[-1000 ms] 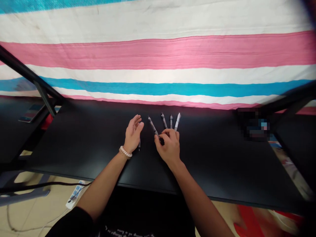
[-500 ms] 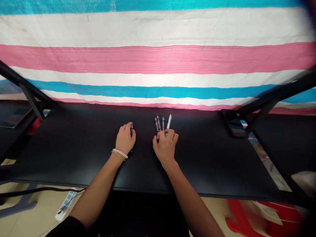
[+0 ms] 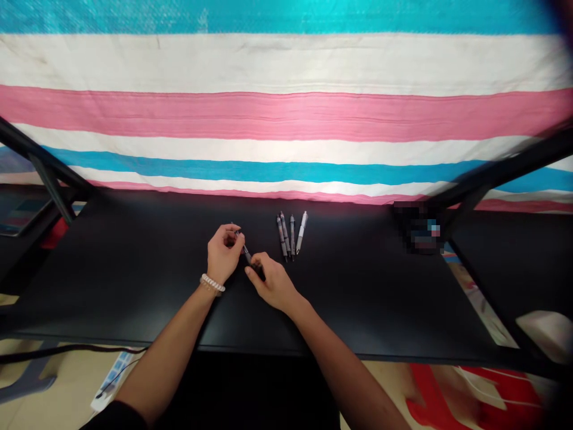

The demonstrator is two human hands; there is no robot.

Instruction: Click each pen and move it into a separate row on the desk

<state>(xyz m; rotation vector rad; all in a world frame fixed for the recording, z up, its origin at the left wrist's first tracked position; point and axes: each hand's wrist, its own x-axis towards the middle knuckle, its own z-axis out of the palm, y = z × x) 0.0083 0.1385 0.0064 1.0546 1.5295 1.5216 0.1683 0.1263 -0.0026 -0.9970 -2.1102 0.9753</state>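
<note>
On a black table (image 3: 134, 286), my left hand (image 3: 224, 255), with a bead bracelet at the wrist, is closed on the upper end of a dark pen (image 3: 246, 254). My right hand (image 3: 271, 283) pinches the lower end of that same pen, so both hands hold it just above the tabletop. To the right of the hands, several pens (image 3: 290, 236) lie side by side, pointing away from me; the rightmost one is white (image 3: 302, 232).
A striped pink, white and blue cloth (image 3: 286, 119) hangs behind the table. Black frame bars (image 3: 492, 173) slant at both sides. A dark blurred object (image 3: 418, 233) sits at the right rear. A power strip (image 3: 105, 391) and cable lie on the floor at lower left.
My right hand left the row of pens and moved left to my left hand. My left hand lifted a pen, and both hands now grip it.
</note>
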